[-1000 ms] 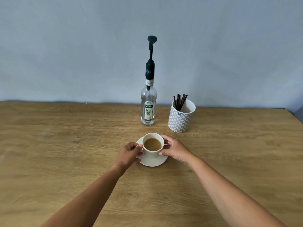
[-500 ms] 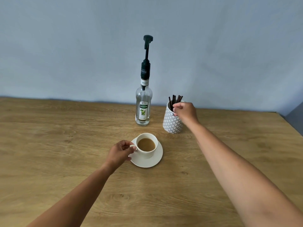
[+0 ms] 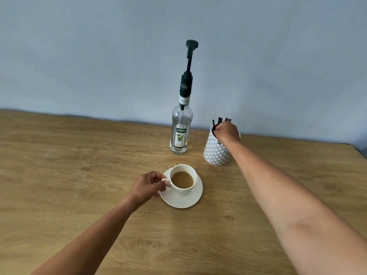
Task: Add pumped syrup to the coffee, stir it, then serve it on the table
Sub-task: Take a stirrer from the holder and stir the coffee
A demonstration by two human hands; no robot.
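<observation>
A white cup of milky coffee [image 3: 182,179] stands on a white saucer [image 3: 183,201] in the middle of the wooden table [image 3: 79,175]. My left hand [image 3: 148,186] pinches the cup's handle on its left side. Behind it stands a clear syrup bottle [image 3: 180,133] with a tall dark pump [image 3: 191,47]. To its right is a white patterned holder [image 3: 216,153] with several dark stir sticks [image 3: 219,121]. My right hand [image 3: 227,132] is over the holder's mouth, fingers closed around the sticks.
A plain pale blue wall rises behind the table's far edge. The table's right corner shows at far right [image 3: 355,147]. My forearms cross the near part of the tabletop.
My right hand left the cup, reached to the holder and has sunk its fingers among the sticks. My left hand stays on the cup handle.
</observation>
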